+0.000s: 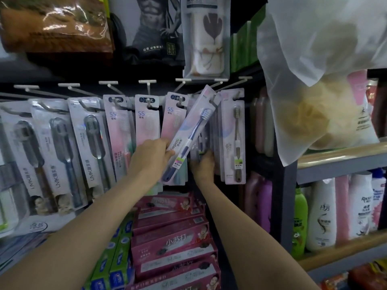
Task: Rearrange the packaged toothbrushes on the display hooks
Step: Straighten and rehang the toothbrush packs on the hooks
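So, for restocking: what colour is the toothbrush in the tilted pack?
Dark blue handle, in the tilted pack; head view.

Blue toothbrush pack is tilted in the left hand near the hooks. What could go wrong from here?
1. The left hand pinches the blue toothbrush pack only at its lower edge, so the pack may twist or slip while its top is near the hook.
2. The right hand grips the hanging packs behind it; pulling could drag several off together.
3. The tilted pack hides those packs, so the hang hole may miss.
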The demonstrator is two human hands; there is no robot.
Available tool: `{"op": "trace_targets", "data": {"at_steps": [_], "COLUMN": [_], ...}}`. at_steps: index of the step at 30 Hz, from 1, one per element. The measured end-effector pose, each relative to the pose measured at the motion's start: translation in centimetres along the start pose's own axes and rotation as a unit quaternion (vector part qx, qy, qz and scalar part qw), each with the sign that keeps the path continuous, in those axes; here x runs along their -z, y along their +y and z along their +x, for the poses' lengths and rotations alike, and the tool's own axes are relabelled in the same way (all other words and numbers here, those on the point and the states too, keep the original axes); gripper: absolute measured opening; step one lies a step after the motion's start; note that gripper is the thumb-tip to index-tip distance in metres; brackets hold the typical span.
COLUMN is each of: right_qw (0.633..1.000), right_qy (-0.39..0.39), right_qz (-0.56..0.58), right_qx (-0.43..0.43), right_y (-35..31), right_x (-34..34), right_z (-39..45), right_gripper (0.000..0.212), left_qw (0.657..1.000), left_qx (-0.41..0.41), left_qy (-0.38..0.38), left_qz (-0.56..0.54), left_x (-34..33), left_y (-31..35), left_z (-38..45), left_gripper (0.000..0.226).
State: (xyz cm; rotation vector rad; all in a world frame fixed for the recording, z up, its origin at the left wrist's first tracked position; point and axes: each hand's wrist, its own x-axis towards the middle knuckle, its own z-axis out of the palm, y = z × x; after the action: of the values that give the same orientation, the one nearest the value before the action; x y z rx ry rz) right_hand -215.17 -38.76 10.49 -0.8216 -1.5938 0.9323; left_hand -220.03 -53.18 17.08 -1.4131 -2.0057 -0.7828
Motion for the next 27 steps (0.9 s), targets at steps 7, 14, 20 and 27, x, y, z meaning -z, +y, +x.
{"op": "trace_targets", "data": {"at_steps": [7,14,20,27], "right_qw": [0.996,0.996,0.997,0.995], "right_qy": [0.035,0.026,0.012,0.001], "right_qz": [-0.066,-0.063,-0.064,-0.093], "right_qx": [-0.054,-0.052,-0.042,-0.028], "right_y": [0.1,-0.7,-1.6,-1.8], "right_x": [-2.0,-0.7,0.7,2.4], "right_z": [2.6,0.4,-1.7,-3.4], "right_gripper": [0.064,0.059,0.057,0.053], "left_qw": [1.0,1.0,1.0,0.998], "left_qx": [-0.02,-0.022,-0.002,0.013], "left_qy": [-0.006,-0.004,-0.024,-0.031], "left_qz": [0.008,-0.005,-0.011,-0.055], "left_x": [-0.1,-0.1,0.4,-0.5], "left_y": [-0.7,-0.5,0.0,0.5], "left_z": [0.5,0.3,0.1,-0.2], "left_gripper": [0.025,0.022,0.021,0.02]}}
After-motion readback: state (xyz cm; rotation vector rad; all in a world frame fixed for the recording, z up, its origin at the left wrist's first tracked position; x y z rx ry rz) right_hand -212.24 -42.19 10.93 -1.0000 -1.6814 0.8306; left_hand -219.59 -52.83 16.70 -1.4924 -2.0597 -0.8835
